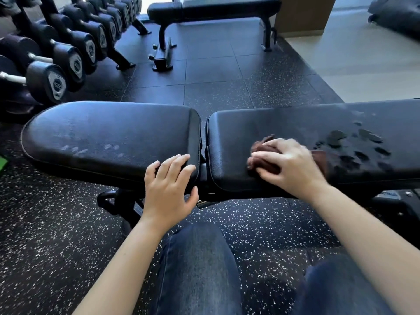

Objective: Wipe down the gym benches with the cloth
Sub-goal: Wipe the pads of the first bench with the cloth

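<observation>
Wiping the back pad (261, 123) with the brown cloth (263, 153) bunched under the gripping right hand (288, 164); bracing on the seat pad (109, 130) with the flat, straight-fingered left hand (168, 178). Next, likely: sweep right through the droplets (336, 138).

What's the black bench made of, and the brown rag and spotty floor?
Bench pad: looks like black vinyl or leather, faint sheen, seamed edge. Cloth: soft brown fabric, bunched in folds. Floor: probably rubber, matte black with white flecks.
</observation>
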Demonstrator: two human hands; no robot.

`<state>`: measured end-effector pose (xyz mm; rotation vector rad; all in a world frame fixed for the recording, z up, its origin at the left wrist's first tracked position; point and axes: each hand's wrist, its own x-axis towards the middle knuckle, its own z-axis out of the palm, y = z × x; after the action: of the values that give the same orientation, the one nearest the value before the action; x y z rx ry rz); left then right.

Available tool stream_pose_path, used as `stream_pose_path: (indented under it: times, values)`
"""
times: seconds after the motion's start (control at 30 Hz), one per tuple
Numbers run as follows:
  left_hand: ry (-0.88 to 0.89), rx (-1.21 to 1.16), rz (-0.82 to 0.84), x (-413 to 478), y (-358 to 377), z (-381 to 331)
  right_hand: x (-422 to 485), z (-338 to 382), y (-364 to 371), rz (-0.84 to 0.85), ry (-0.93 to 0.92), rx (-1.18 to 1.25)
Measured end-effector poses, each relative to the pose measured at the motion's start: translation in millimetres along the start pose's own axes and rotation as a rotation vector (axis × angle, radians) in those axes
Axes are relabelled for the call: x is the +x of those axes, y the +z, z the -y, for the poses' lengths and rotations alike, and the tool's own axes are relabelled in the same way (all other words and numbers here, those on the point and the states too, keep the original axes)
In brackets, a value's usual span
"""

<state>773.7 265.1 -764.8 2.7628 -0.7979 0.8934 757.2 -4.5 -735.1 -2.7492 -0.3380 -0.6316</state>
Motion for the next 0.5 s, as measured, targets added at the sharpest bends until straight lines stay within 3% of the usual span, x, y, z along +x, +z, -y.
stream_pose_path:
  times: [0.17, 0.27, 0.5]
  values:
    - [0.028, -0.018, 0.022, 0.3, -2.2, 2.6, 20.0, 55.3, 31.3, 0.105, -0.259, 0.017]
    - [0.025, -0.037, 0.021, -1.0, -2.7, 3.2, 14.4, 32.9, 18.5, 0.148, -0.310, 0.041]
    - [-0.020, -0.076, 0.048, -0.1, -4.5, -0.1, -17.4, -39.9, -18.0, 0.054, -0.045, -0.032]
